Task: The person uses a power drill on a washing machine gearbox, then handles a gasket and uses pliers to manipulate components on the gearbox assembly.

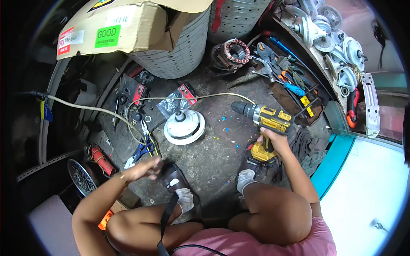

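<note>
My right hand point(273, 138) grips a yellow and black cordless drill point(271, 117) by its handle, the chuck pointing left. My left hand point(145, 168) is raised over the left shoe, fingers loosely curved and apart, with nothing visible in it. A white round metal part with a central hub point(183, 128) lies on the floor between the hands. Blue-handled scissors point(144, 148) and pliers lie just beyond my left hand, under a pale cable point(85, 106). Clear plastic bags with red cards point(175, 101) lie behind the round part.
A cardboard box point(111, 27) tops perforated drums point(171, 55). A wound stator point(232, 55), a tool tray point(294, 87) and a shelf of white parts point(324, 42) stand back right. A bowl of screws point(83, 179) and red tool point(100, 160) are left; a white panel point(363, 187) is right.
</note>
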{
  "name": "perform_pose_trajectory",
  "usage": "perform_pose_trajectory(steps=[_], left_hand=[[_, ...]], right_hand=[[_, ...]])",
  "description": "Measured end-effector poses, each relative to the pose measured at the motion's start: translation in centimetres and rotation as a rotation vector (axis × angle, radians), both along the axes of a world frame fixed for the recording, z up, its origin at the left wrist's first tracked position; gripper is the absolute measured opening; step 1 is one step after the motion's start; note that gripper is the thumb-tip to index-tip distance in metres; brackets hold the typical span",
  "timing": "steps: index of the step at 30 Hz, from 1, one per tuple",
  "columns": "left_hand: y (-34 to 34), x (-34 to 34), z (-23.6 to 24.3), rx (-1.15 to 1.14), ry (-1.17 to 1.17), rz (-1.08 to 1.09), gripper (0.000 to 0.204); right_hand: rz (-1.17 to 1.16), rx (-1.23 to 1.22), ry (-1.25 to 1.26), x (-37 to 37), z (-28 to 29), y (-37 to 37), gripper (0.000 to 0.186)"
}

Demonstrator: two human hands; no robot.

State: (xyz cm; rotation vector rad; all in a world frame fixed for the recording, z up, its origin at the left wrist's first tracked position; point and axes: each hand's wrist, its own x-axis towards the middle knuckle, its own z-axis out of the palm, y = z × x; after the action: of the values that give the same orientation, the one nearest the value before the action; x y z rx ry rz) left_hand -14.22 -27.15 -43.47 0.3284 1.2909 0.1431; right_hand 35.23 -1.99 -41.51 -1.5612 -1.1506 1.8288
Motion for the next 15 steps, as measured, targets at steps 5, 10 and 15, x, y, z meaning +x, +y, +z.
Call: perform_pose_trajectory(steps=[5,10,15], left_hand=[[8.7,6.6,-5.2,-0.021,0.166,0.536,0.108],[12.3,16.1,-5.7,0.751,0.613,0.881,0.069],[13.3,19.5,-6.3,0.999,0.835,0.577,0.077]], right_hand=[[-0.01,-0.039,0.019,-0.8,2.3,-0.2,0.018],[-0.021,-0.075,0.106,1.8,6.0,-0.1,0.026],[0.03,-0.197,0.295,0.0,5.9,-1.1,0.033]])
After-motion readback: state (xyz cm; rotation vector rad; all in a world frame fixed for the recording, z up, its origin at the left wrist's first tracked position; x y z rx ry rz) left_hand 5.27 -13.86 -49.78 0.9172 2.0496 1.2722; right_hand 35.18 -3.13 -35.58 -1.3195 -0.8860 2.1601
